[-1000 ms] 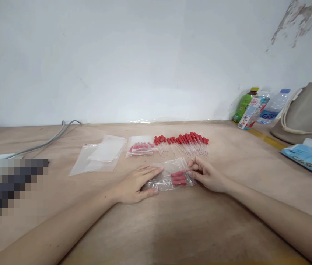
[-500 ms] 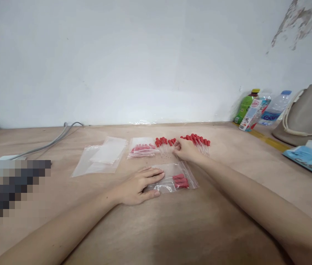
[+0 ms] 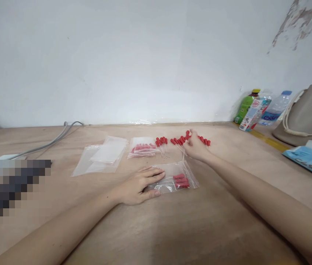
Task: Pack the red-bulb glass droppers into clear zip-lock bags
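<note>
My left hand (image 3: 137, 186) lies flat with its fingers spread, pressing the near side of a clear zip bag (image 3: 169, 188) onto the table. Several droppers with red rubber bulbs (image 3: 181, 181) rest inside that bag. My right hand (image 3: 196, 146) is closed in a pinch on a dropper (image 3: 188, 133), its bulb up and its thin clear tube pointing down toward the bag. Around and partly behind this hand lies a row of loose droppers (image 3: 205, 141). Left of it is a smaller cluster of droppers (image 3: 161, 141), bulbs facing the wall.
Filled zip bags (image 3: 142, 148) are stacked behind my left hand. Flat unfilled bags (image 3: 100, 158) overlap to their left. Bottles (image 3: 273, 108), a carton (image 3: 252, 114), a beige bag (image 3: 307, 114) and a blue packet (image 3: 309, 160) stand or lie at right. A grey cable (image 3: 48, 143) crosses the left.
My right hand has shifted right, from beside the small cluster into the loose row, and now has a dropper raised in its fingers. My left hand has stayed in place on the bag.
</note>
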Available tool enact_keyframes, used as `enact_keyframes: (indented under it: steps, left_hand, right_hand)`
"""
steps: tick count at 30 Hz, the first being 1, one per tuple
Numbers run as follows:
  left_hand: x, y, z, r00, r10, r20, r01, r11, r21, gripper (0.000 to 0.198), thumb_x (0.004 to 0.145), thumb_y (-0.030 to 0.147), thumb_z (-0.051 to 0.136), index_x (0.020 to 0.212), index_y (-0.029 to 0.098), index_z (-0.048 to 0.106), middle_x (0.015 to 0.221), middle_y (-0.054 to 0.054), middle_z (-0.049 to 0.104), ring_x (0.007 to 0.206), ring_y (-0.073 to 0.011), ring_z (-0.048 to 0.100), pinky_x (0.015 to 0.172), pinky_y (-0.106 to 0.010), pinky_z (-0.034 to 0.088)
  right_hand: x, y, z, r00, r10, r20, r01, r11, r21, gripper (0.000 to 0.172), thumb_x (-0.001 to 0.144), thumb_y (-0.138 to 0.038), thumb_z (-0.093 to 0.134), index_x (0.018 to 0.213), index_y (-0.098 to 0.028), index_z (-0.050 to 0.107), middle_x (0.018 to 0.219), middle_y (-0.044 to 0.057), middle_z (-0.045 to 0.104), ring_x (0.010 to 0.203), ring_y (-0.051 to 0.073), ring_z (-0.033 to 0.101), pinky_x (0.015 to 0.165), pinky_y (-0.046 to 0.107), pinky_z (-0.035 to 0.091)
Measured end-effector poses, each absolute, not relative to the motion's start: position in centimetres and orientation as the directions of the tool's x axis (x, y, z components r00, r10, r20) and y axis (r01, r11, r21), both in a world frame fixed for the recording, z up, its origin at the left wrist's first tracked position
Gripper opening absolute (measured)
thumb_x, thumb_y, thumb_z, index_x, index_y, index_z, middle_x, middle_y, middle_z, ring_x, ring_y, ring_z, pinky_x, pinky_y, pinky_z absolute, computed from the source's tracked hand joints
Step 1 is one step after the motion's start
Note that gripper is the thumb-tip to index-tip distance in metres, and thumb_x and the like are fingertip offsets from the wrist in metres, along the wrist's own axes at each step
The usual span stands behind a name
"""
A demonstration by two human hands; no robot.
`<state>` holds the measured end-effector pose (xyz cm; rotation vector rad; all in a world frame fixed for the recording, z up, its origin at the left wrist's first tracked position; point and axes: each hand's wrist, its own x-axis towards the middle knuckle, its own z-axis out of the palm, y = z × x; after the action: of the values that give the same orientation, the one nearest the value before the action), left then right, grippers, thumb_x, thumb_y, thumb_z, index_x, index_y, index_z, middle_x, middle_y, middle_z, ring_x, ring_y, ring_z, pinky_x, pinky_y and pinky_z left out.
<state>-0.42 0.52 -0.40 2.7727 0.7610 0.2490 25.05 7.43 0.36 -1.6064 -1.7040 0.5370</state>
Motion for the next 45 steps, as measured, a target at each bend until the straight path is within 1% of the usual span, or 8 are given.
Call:
enact_keyframes:
  steps: [3, 6, 15, 20, 29, 36, 40, 45]
  left_hand:
    - [-0.5, 0.6, -0.4, 0.849, 0.520, 0.095, 0.477, -0.831, 0.286, 0.053, 0.088, 0.043, 0.043, 0.136, 0.023, 0.029, 0.140, -0.007, 0.031, 0.129, -0.0234, 0.028, 0.107, -0.044, 0.019]
    - [-0.5, 0.6, -0.4, 0.846, 0.527, 0.083, 0.489, -0.828, 0.274, 0.054, 0.088, 0.043, 0.042, 0.136, 0.023, 0.029, 0.141, -0.006, 0.031, 0.129, -0.0232, 0.027, 0.107, -0.044, 0.019]
    - [-0.5, 0.4, -0.5, 0.834, 0.542, 0.100, 0.502, -0.822, 0.268, 0.060, 0.088, 0.044, 0.041, 0.139, 0.021, 0.020, 0.140, -0.007, 0.033, 0.128, -0.0222, 0.029, 0.107, -0.042, 0.021]
    - [-0.5, 0.3, -0.4, 0.836, 0.535, 0.120, 0.487, -0.826, 0.285, 0.060, 0.088, 0.044, 0.041, 0.139, 0.023, 0.018, 0.139, -0.006, 0.034, 0.127, -0.0231, 0.031, 0.106, -0.043, 0.022]
    - [-0.6, 0.4, -0.5, 0.839, 0.533, 0.111, 0.489, -0.828, 0.275, 0.059, 0.088, 0.044, 0.042, 0.139, 0.023, 0.019, 0.140, -0.006, 0.033, 0.128, -0.0224, 0.030, 0.107, -0.042, 0.021]
    - [-0.5, 0.4, -0.4, 0.838, 0.534, 0.115, 0.487, -0.825, 0.285, 0.059, 0.088, 0.043, 0.042, 0.139, 0.023, 0.020, 0.139, -0.006, 0.034, 0.127, -0.0231, 0.031, 0.106, -0.044, 0.022]
    - [-0.5, 0.4, -0.4, 0.838, 0.533, 0.117, 0.487, -0.827, 0.280, 0.059, 0.088, 0.044, 0.042, 0.139, 0.024, 0.020, 0.139, -0.006, 0.033, 0.128, -0.0230, 0.030, 0.106, -0.042, 0.023]
    - [-0.5, 0.4, -0.4, 0.831, 0.549, 0.092, 0.510, -0.817, 0.270, 0.061, 0.088, 0.045, 0.043, 0.139, 0.022, 0.019, 0.140, -0.007, 0.031, 0.129, -0.0228, 0.029, 0.107, -0.041, 0.022]
  right_hand:
    - [27.8, 5.5, -1.2, 0.137, 0.966, 0.219, 0.364, 0.156, -0.918, 0.075, 0.071, -0.020, 0.050, 0.131, -0.019, 0.006, 0.060, -0.007, 0.047, 0.043, 0.011, 0.051, 0.042, 0.023, 0.043]
    - [28.7, 3.6, -2.6, 0.230, 0.964, 0.136, 0.138, 0.106, -0.985, 0.073, 0.067, -0.023, 0.056, 0.126, -0.021, 0.013, 0.059, -0.008, 0.047, 0.046, 0.012, 0.054, 0.044, 0.024, 0.047]
    - [26.5, 1.3, -2.9, 0.059, 0.998, -0.020, -0.164, -0.010, -0.986, 0.028, 0.077, -0.029, 0.050, 0.095, -0.025, 0.029, 0.065, -0.004, 0.055, 0.059, 0.015, 0.063, 0.063, 0.034, 0.053]
    - [27.3, 1.0, -3.2, -0.013, 1.000, -0.011, -0.090, -0.013, -0.996, 0.027, 0.073, -0.035, 0.057, 0.088, -0.023, 0.037, 0.076, -0.001, 0.058, 0.064, 0.013, 0.061, 0.065, 0.032, 0.051]
    - [28.9, 2.2, -3.7, -0.201, 0.973, 0.117, 0.432, 0.195, -0.880, 0.024, 0.068, -0.037, 0.062, 0.081, -0.017, 0.059, 0.055, -0.004, 0.051, 0.048, 0.008, 0.042, 0.046, 0.022, 0.034]
    - [29.1, 2.2, -3.2, -0.350, 0.928, 0.126, 0.377, 0.263, -0.888, 0.023, 0.067, -0.035, 0.064, 0.080, -0.016, 0.061, 0.062, -0.002, 0.053, 0.052, 0.008, 0.044, 0.048, 0.022, 0.035]
    - [27.7, 1.5, -2.9, -0.298, 0.946, 0.131, 0.339, 0.233, -0.911, 0.026, 0.065, -0.037, 0.065, 0.080, -0.016, 0.062, 0.055, -0.004, 0.051, 0.049, 0.008, 0.044, 0.047, 0.022, 0.037]
    - [26.7, 1.2, -2.8, -0.303, 0.952, 0.043, 0.185, 0.103, -0.977, 0.038, 0.065, -0.037, 0.065, 0.096, -0.017, 0.056, 0.082, 0.002, 0.063, 0.061, 0.010, 0.056, 0.058, 0.026, 0.046]
